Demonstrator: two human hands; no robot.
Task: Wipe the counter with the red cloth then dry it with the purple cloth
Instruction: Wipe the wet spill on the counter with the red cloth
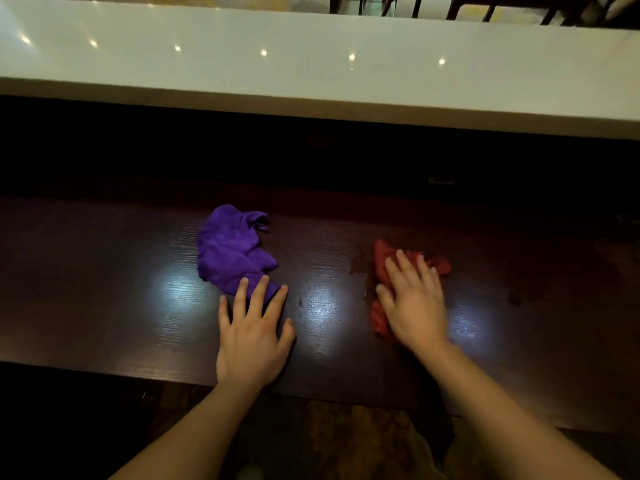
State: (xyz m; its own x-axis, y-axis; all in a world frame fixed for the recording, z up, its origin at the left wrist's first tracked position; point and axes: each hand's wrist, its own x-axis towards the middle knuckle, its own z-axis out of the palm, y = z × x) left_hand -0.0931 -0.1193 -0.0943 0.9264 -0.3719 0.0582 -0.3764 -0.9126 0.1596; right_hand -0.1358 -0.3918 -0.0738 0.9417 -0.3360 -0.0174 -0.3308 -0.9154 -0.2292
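Right hand (414,303) flat, fingers spread, pressing the red cloth (381,261) beneath them onto the dark counter (104,289), wet smears just left of its fingertips, while the left hand (252,334), splayed, touches the bunched purple cloth (232,251) — wiping underway, drying apparently still to come.

Glossy white raised ledge (311,64) — dark chair legs (415,5) beyond it.

One head-worn view, looking forward and steeply down, close over the dark counter (104,289); the white ledge (311,64) runs across the far side, forearms entering from the near edge.
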